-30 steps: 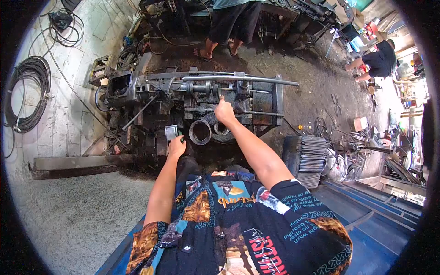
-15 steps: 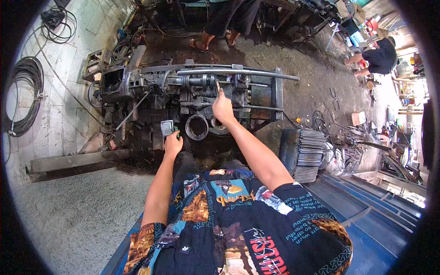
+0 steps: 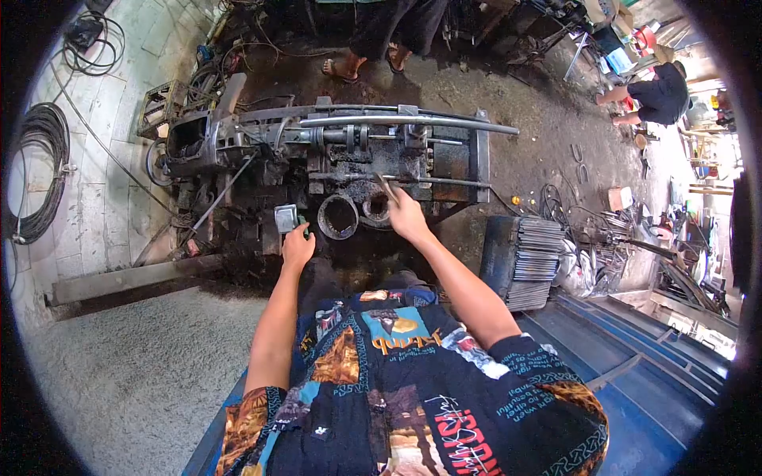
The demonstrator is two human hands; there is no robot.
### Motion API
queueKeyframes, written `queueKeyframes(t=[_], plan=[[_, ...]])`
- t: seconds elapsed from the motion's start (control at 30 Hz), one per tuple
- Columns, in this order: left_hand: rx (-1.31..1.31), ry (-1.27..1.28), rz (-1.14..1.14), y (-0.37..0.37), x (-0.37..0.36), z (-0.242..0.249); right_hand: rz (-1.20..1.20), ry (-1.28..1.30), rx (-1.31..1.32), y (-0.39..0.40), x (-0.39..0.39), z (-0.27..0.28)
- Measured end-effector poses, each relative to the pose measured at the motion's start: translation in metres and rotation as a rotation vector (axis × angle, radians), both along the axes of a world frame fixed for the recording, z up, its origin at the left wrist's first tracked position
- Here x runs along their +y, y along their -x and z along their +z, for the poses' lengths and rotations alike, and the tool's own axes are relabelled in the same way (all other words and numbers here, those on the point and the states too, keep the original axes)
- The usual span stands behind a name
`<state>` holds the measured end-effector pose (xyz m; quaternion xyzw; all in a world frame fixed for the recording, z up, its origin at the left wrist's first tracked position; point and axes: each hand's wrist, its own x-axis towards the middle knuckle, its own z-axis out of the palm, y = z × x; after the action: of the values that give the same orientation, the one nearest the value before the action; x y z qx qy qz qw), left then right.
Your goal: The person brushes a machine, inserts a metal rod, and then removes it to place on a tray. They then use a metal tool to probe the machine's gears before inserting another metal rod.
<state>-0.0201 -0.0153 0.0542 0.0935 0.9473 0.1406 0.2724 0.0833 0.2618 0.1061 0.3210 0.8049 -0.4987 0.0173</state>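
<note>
A greasy lathe-like machine (image 3: pixel 345 136) lies ahead of me, with a shaft and discs along its middle. My right hand (image 3: pixel 407 214) is closed around a thin, light-coloured stick-like tool (image 3: pixel 386 188), whose upper end points at the machine's front rail (image 3: pixel 436 180). Just left of that hand stands a smaller metal ring (image 3: pixel 371 208). My left hand (image 3: pixel 297 244) is closed at a small grey rectangular box (image 3: pixel 285 217), with something green at the fingertips; what exactly it grips I cannot tell. Between the hands sits a larger metal ring (image 3: pixel 337 216).
A long metal pipe (image 3: pixel 476 124) lies across the machine's top. At right are a ribbed grey motor-like block (image 3: pixel 536 262) and a blue metal frame (image 3: pixel 635 397). One person's feet (image 3: pixel 345 70) show beyond the machine; another person (image 3: pixel 663 94) bends at far right. Coiled cable (image 3: pixel 49 170) hangs left.
My right hand has drawn back from the shaft toward me and slightly right, still with the stick-like tool. My left hand stays by the grey box. A foot beyond the machine has shifted.
</note>
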Motion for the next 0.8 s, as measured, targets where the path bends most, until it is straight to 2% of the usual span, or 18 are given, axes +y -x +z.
queueKeyframes(t=[0.07,0.2,0.23,0.27,0.33,0.4,0.47,0.57,0.6,0.67,0.7,0.8], plan=[[0.04,-0.056,0.004,0.002,-0.005,-0.011,-0.049,0.013,-0.073,-0.039,0.012,-0.019],[0.117,-0.057,0.001,-0.003,0.006,-0.002,-0.33,0.12,-0.26,-0.108,0.047,-0.047],[0.077,-0.039,0.021,-0.003,0.009,0.002,-0.357,0.033,-0.288,-0.117,0.054,-0.042],[0.076,-0.038,0.012,-0.004,0.012,0.002,-0.42,-0.008,-0.249,-0.139,0.066,-0.106],[0.085,-0.015,0.029,-0.007,0.01,-0.002,-0.687,0.289,-0.231,-0.137,0.073,-0.08],[0.086,-0.005,0.001,-0.007,0.006,-0.01,-0.835,0.51,-0.06,-0.132,0.084,-0.094],[0.074,0.03,0.002,-0.008,0.007,-0.01,-0.913,0.757,0.122,-0.129,0.104,-0.14],[0.059,0.064,0.005,-0.009,0.011,-0.004,-0.904,0.738,0.133,-0.1,0.119,-0.138],[0.065,0.07,0.009,-0.009,0.01,-0.004,-0.989,0.781,0.245,-0.091,0.121,-0.139],[0.054,0.07,0.003,-0.007,0.009,-0.006,-1.253,0.763,0.172,-0.073,0.124,-0.139],[0.049,0.029,-0.003,-0.006,0.006,-0.008,-1.319,0.856,0.205,-0.072,0.133,-0.174],[0.056,0.033,0.018,-0.007,0.007,-0.004,-1.313,1.046,0.159,-0.076,0.145,-0.196]])
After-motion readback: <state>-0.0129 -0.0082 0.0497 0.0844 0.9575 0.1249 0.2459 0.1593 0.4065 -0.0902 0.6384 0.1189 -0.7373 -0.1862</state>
